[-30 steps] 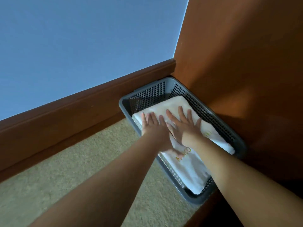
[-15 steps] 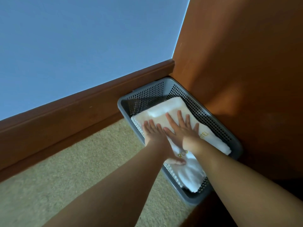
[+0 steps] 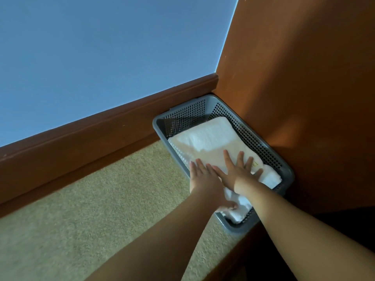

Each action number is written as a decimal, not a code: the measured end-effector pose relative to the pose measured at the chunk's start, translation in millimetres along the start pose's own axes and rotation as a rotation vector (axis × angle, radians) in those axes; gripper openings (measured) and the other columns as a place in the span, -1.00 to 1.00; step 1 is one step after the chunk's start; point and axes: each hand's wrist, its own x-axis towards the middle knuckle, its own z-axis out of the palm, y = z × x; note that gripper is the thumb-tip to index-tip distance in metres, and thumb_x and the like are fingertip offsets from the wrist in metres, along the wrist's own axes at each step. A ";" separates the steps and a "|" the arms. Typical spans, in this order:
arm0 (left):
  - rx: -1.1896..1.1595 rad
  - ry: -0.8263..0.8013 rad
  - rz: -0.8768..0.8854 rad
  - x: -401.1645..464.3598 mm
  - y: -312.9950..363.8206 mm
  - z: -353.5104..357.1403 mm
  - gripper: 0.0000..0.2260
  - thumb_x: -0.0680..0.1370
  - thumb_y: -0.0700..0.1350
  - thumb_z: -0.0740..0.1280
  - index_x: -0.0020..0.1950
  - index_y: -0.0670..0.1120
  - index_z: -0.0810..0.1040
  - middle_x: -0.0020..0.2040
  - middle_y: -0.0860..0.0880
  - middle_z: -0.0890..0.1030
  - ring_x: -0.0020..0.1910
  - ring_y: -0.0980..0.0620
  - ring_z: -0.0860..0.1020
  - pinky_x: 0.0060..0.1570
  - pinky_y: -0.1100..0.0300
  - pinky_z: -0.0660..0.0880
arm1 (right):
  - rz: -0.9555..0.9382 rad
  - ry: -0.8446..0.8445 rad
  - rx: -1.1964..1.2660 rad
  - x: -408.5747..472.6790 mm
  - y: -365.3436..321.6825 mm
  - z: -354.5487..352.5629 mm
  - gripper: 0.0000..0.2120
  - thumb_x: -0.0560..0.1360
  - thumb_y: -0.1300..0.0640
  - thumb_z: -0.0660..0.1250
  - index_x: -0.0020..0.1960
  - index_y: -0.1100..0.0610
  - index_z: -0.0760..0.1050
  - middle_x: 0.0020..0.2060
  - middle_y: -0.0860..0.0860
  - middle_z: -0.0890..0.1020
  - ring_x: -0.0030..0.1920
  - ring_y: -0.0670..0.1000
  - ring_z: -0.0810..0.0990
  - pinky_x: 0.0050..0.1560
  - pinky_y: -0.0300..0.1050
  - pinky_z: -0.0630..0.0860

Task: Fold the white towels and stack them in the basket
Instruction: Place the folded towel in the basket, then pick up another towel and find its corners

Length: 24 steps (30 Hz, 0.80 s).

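Observation:
A folded white towel (image 3: 209,136) lies inside a grey perforated plastic basket (image 3: 183,114) on the floor, in the corner between wall and wooden panel. Gold lettering shows on the towel beside my right hand. My left hand (image 3: 205,179) lies flat, fingers straight, on the towel's left side over the basket's near-left rim. My right hand (image 3: 237,169) presses flat on the towel's middle with fingers spread. My arms hide the near part of the towel and basket.
Beige carpet (image 3: 101,209) covers the floor to the left of the basket. A brown skirting board (image 3: 91,134) runs under the blue wall (image 3: 101,57). An orange-brown wooden panel (image 3: 304,98) stands tight against the basket's right side.
Both flat hands have slid along the towel toward me, from its middle to its near half. More of the towel's far end now shows.

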 end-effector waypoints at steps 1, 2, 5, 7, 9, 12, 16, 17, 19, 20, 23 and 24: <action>-0.100 0.056 0.028 -12.6 -5.6 1.8 0.16 0.46 0.57 0.16 0.67 -0.24 -0.22 0.67 -0.34 -0.10 0.64 -0.38 -0.20 0.55 -0.37 -0.27 | -0.028 0.011 0.037 -12.2 -6.2 -0.7 -0.21 0.50 -0.58 -0.20 0.60 -0.34 -0.38 0.66 0.05 -0.32 0.62 0.29 -0.36 0.51 0.52 -0.26; -0.201 0.114 0.050 -28.8 -13.5 4.5 0.07 0.52 0.51 0.16 0.68 -0.19 -0.21 0.68 -0.31 -0.09 0.66 -0.31 -0.19 0.58 -0.32 -0.26 | -0.073 0.040 0.093 -26.1 -14.7 -0.2 -0.26 0.55 -0.53 -0.17 0.62 -0.33 -0.33 0.68 0.03 -0.26 0.64 0.28 -0.32 0.53 0.51 -0.24; -0.404 0.281 0.060 -91.1 -48.6 17.6 -0.16 0.63 0.39 0.12 0.71 0.00 -0.17 0.71 -0.14 -0.15 0.67 -0.15 -0.22 0.64 -0.12 -0.18 | -0.237 0.156 0.284 -73.6 -46.5 1.8 -0.34 0.63 -0.42 -0.07 0.65 -0.31 -0.21 0.69 -0.04 -0.15 0.66 0.22 -0.25 0.56 0.46 -0.23; -0.465 0.413 0.001 -139.2 -80.6 32.4 -0.28 0.64 0.37 0.11 0.71 0.11 -0.02 0.72 -0.02 -0.07 0.69 -0.06 -0.14 0.65 -0.09 -0.01 | -0.370 0.201 0.367 -107.7 -73.1 3.1 -0.32 0.63 -0.40 0.00 0.66 -0.30 -0.17 0.69 -0.08 -0.13 0.67 0.18 -0.22 0.57 0.41 -0.20; -0.519 0.576 -0.113 -192.0 -115.3 47.5 -0.35 0.62 0.37 0.14 0.66 0.13 0.20 0.69 0.03 0.14 0.67 -0.05 0.08 0.57 -0.12 0.24 | -0.510 0.202 0.415 -144.2 -106.1 5.4 -0.31 0.62 -0.40 0.05 0.66 -0.32 -0.15 0.69 -0.12 -0.12 0.68 0.11 -0.19 0.62 0.35 -0.15; -0.548 0.760 -0.294 -270.6 -164.1 67.5 -0.42 0.60 0.33 0.23 0.55 0.07 0.41 0.54 0.03 0.42 0.48 -0.08 0.43 0.42 -0.12 0.44 | -0.712 0.181 0.395 -197.8 -166.7 11.5 -0.34 0.61 -0.44 0.01 0.63 -0.39 -0.15 0.68 -0.21 -0.10 0.68 -0.03 -0.13 0.64 0.22 0.02; -0.551 0.888 -0.575 -386.7 -221.8 92.2 -0.44 0.58 0.30 0.26 0.51 0.06 0.46 0.46 0.07 0.49 0.39 -0.06 0.51 0.40 -0.07 0.44 | -0.995 0.125 0.319 -283.0 -260.9 33.3 -0.36 0.62 -0.42 0.01 0.63 -0.39 -0.14 0.67 -0.24 -0.08 0.67 -0.06 -0.06 0.62 0.12 0.14; -0.550 0.927 -0.649 -417.8 -234.9 102.6 -0.44 0.58 0.29 0.27 0.49 0.04 0.48 0.44 0.07 0.51 0.38 -0.06 0.52 0.38 -0.07 0.45 | -1.068 0.098 0.301 -307.6 -284.8 41.4 -0.36 0.63 -0.41 0.03 0.63 -0.38 -0.12 0.67 -0.24 -0.07 0.67 -0.07 -0.06 0.62 0.11 0.13; -0.569 0.975 -0.791 -475.4 -255.6 122.9 -0.44 0.57 0.29 0.27 0.48 0.04 0.50 0.41 0.08 0.53 0.36 -0.04 0.51 0.36 -0.05 0.47 | -1.190 0.037 0.259 -353.0 -326.9 60.1 -0.36 0.64 -0.38 0.06 0.64 -0.37 -0.10 0.67 -0.22 -0.06 0.67 -0.09 -0.08 0.62 0.07 0.10; -0.578 0.997 -0.852 -501.0 -263.8 133.2 -0.44 0.56 0.29 0.27 0.48 0.04 0.50 0.40 0.08 0.54 0.36 -0.03 0.51 0.36 -0.05 0.48 | -1.238 0.007 0.228 -373.8 -344.8 70.0 -0.36 0.64 -0.37 0.07 0.64 -0.38 -0.11 0.67 -0.22 -0.07 0.67 -0.09 -0.09 0.62 0.06 0.09; -0.611 1.058 -1.039 -587.5 -284.5 175.4 -0.45 0.55 0.30 0.28 0.45 0.05 0.52 0.37 0.10 0.55 0.35 0.01 0.50 0.35 -0.02 0.49 | -1.379 -0.091 0.119 -449.0 -400.2 112.9 -0.35 0.65 -0.36 0.10 0.64 -0.37 -0.12 0.68 -0.20 -0.06 0.67 -0.09 -0.09 0.61 0.05 0.10; -0.617 1.074 -1.091 -611.1 -289.8 187.5 -0.46 0.55 0.30 0.29 0.44 0.06 0.52 0.37 0.11 0.55 0.35 0.02 0.50 0.34 0.00 0.49 | -1.419 -0.121 0.092 -470.8 -415.2 126.8 -0.35 0.65 -0.35 0.11 0.64 -0.35 -0.11 0.68 -0.18 -0.06 0.67 -0.09 -0.08 0.62 0.06 0.11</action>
